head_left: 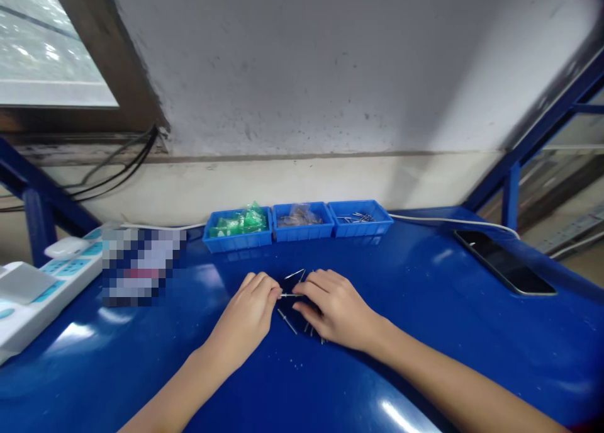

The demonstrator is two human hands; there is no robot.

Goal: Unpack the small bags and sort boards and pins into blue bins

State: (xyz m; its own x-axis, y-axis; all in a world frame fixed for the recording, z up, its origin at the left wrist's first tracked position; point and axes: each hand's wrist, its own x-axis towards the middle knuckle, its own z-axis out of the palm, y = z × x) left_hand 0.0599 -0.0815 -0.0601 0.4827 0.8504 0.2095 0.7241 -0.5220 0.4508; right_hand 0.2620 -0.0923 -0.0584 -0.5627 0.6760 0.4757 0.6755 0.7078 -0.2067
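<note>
My left hand (pixel 250 313) and my right hand (pixel 330 307) rest close together on the blue table (pixel 425 332). Both are curled in a pinch and together grip one thin metal pin (pixel 289 295) that spans the gap between their fingertips. Several more loose metal pins (pixel 287 321) lie on the table between and under my hands, some hidden by my right palm.
Three small blue bins stand at the back: one with green parts (pixel 238 226), one with a clear bag (pixel 302 221), one with metal pins (pixel 359 218). A phone (pixel 504 262) lies at the right with a white cable. A white power strip (pixel 42 282) is at the left.
</note>
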